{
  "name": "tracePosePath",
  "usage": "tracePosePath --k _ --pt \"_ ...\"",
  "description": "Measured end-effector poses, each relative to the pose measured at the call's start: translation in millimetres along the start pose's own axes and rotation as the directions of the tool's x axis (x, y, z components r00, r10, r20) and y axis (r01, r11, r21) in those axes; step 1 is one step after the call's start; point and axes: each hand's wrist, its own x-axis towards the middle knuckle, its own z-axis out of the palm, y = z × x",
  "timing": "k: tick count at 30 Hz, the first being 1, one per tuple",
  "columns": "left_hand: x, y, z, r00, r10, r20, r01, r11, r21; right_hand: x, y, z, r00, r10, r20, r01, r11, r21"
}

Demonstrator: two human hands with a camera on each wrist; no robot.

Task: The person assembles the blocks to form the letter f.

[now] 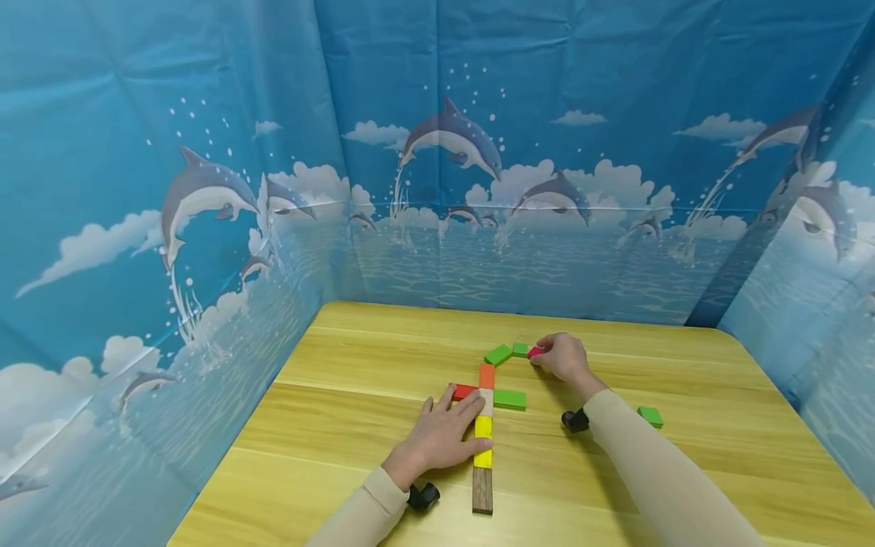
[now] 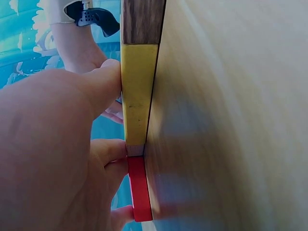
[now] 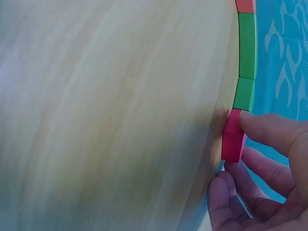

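My right hand (image 1: 563, 357) pinches a pink block (image 3: 234, 139) between thumb and fingers, at the end of a curved row. Touching it in the right wrist view is a small green block (image 3: 244, 94), then a longer green block (image 3: 248, 45). My left hand (image 1: 444, 437) lies spread over a straight column, its thumb on the yellow block (image 2: 138, 91) and fingertips on the pale wood block (image 1: 487, 401) and red block (image 2: 139, 187). An orange block (image 1: 487, 375) tops this column, and a dark brown block (image 1: 482, 490) ends it nearest me.
A green block (image 1: 510, 399) juts right from the column. One loose green block (image 1: 650, 416) lies to the right, beyond my right forearm. Behind the wooden table (image 1: 383, 334) hangs a blue dolphin-print curtain (image 1: 437, 251), which also lines both sides.
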Motion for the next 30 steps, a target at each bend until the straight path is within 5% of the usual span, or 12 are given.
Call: tracePosePath --k 16,30 --pt "6.1 1.2 5.3 1.0 0.0 -0.015 0.0 1.0 0.012 -18.7 6 -23 0.99 -0.135 -0.045 0.133 0.99 -0.04" --pt "6.3 2.6 3.9 1.0 -0.005 -0.02 0.005 1.0 0.01 -58.6 4 -48 0.974 -0.2 -0.11 0.196 0.979 -0.05"
